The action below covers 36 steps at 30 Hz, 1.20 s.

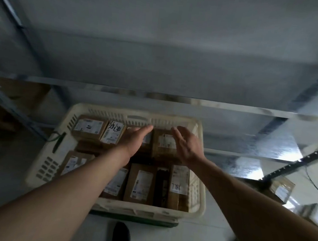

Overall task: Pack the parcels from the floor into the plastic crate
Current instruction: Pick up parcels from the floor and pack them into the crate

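I see my left hand [135, 138] and right hand [186, 143], fingers straight and released, above brown cardboard parcels [89, 127] near the far rim of the cream slotted plastic crate [198, 198].

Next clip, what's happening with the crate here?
A person is reaching both bare hands into a pale plastic crate that stands in front of a metal shelving rack. The crate already holds many brown labelled parcels in rows. The left hand and right hand are open over the far row, on either side of one parcel, gripping nothing. A few more parcels still lie on the floor to the right.
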Available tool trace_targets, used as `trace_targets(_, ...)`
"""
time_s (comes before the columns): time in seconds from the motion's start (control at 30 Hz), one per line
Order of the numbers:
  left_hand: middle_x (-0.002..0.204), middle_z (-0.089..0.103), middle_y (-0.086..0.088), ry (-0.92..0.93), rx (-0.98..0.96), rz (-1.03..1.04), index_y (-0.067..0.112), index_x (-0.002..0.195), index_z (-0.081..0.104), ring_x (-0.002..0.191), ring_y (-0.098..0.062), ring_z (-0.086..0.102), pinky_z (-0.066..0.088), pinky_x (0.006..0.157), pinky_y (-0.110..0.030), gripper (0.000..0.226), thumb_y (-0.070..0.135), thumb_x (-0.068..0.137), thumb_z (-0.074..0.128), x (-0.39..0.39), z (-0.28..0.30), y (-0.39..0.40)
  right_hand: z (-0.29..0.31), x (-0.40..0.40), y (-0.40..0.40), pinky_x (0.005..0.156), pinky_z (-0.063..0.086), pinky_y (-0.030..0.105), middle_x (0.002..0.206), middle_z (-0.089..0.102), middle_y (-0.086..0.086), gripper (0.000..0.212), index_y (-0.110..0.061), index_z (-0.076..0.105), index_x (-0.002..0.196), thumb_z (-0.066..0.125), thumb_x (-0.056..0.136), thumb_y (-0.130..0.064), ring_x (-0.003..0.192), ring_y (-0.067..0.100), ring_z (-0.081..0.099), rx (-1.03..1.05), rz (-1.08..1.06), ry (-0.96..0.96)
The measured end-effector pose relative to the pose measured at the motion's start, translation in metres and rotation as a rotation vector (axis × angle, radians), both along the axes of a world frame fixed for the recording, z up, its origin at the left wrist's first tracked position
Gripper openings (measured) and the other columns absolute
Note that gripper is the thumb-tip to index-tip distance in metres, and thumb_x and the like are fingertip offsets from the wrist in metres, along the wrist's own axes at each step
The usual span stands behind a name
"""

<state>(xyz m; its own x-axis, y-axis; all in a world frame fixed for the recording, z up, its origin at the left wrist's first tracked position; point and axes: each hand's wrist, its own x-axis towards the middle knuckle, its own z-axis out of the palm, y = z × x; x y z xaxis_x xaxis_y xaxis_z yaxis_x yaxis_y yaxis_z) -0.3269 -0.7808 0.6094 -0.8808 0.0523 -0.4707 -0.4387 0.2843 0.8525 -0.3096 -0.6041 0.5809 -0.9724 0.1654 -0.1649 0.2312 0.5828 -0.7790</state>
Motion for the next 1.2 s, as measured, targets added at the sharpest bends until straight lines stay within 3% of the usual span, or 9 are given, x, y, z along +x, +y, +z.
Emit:
trace_targets(0.13, 0.092, 0.069, 0.006, 0.032, 0.046, -0.077, 0.024, 0.088, 0.067, 0.087, -0.011, 0.06, 0.037, 0.065, -0.026, 0.026, 0.046, 0.094, 0.055, 0.03, 0.016, 0.05, 0.015, 0.042, 0.049, 0.095, 0.044, 0.035, 0.138, 0.06, 0.011, 0.066, -0.015, 0.053, 0.14, 0.036, 0.098, -0.063, 0.123, 0.031, 0.056, 0.01, -0.086, 0.007)
trace_targets(0.43, 0.111, 0.065, -0.003, 0.108, 0.051, -0.378, 0.02, 0.112, 0.066, 0.106, -0.022, 0.056, 0.04, 0.088, -0.036, 0.044, 0.054, 0.084, 0.061, 0.066, 0.034, 0.142, 0.036, 0.136, 0.141, 0.105, 0.041, 0.04, 0.144, 0.054, 0.013, 0.072, -0.014, 0.049, 0.144, 0.034, 0.097, -0.066, 0.13, 0.032, 0.051, 0.07, -0.351, 0.037)
trace_targets(0.5, 0.109, 0.061, -0.001, 0.122, 0.042, -0.441, 0.022, 0.11, 0.063, 0.103, -0.02, 0.053, 0.04, 0.09, -0.035, 0.031, 0.047, 0.09, 0.06, 0.07, 0.031, 0.163, 0.037, 0.157, 0.157, 0.106, 0.041, 0.041, 0.144, 0.054, 0.015, 0.067, -0.013, 0.048, 0.145, 0.036, 0.099, -0.061, 0.13, 0.032, 0.051, 0.084, -0.429, 0.024)
trace_targets(0.6, 0.105, 0.064, -0.002, 0.165, 0.054, -0.505, 0.019, 0.106, 0.066, 0.1, -0.018, 0.056, 0.042, 0.089, -0.031, 0.036, 0.047, 0.085, 0.067, 0.083, 0.027, 0.189, 0.037, 0.188, 0.176, 0.107, 0.041, 0.042, 0.145, 0.053, 0.015, 0.069, -0.013, 0.047, 0.145, 0.035, 0.098, -0.062, 0.131, 0.032, 0.05, 0.104, -0.503, -0.001)
trace_targets(0.73, 0.095, 0.065, -0.002, 0.163, 0.05, -0.611, 0.013, 0.101, 0.071, 0.091, -0.017, 0.058, 0.043, 0.081, -0.031, 0.028, 0.038, 0.09, 0.065, 0.103, 0.015, 0.22, 0.035, 0.23, 0.195, 0.101, 0.044, 0.043, 0.136, 0.059, 0.014, 0.082, -0.014, 0.053, 0.139, 0.028, 0.088, -0.072, 0.122, 0.032, 0.055, 0.105, -0.628, -0.033)
trace_targets(0.83, 0.094, 0.064, -0.004, 0.155, 0.04, -0.684, 0.02, 0.084, 0.067, 0.092, -0.019, 0.056, 0.047, 0.088, -0.037, 0.017, 0.035, 0.09, 0.065, 0.119, 0.007, 0.244, 0.033, 0.26, 0.208, 0.097, 0.044, 0.043, 0.127, 0.062, 0.017, 0.062, -0.009, 0.057, 0.131, 0.035, 0.1, -0.058, 0.117, 0.035, 0.055, 0.091, -0.705, -0.034)
trace_targets(0.93, 0.094, 0.064, -0.004, 0.136, 0.034, -0.748, 0.022, 0.082, 0.066, 0.089, -0.02, 0.056, 0.043, 0.078, -0.034, 0.019, 0.039, 0.089, 0.065, 0.135, 0.004, 0.269, 0.029, 0.29, 0.225, 0.099, 0.041, 0.041, 0.134, 0.06, 0.015, 0.051, -0.009, 0.055, 0.134, 0.039, 0.104, -0.047, 0.122, 0.033, 0.053, 0.068, -0.792, -0.042)
trace_targets(1.1, 0.103, 0.063, -0.001, 0.119, 0.045, -0.819, 0.02, 0.098, 0.066, 0.097, -0.017, 0.055, 0.043, 0.079, -0.031, 0.019, 0.037, 0.092, 0.063, 0.161, -0.003, 0.322, 0.014, 0.328, 0.268, 0.103, 0.044, 0.047, 0.136, 0.059, 0.009, 0.091, -0.017, 0.052, 0.14, 0.025, 0.081, -0.08, 0.122, 0.026, 0.054, 0.04, -0.865, -0.066)
trace_targets(1.2, 0.102, 0.061, 0.0, 0.103, 0.034, -0.836, 0.017, 0.103, 0.065, 0.095, -0.015, 0.052, 0.041, 0.072, -0.027, 0.021, 0.035, 0.093, 0.061, 0.181, -0.009, 0.361, 0.003, 0.347, 0.304, 0.107, 0.041, 0.046, 0.142, 0.056, 0.006, 0.091, -0.019, 0.051, 0.142, 0.025, 0.079, -0.08, 0.128, 0.026, 0.051, 0.018, -0.902, -0.069)
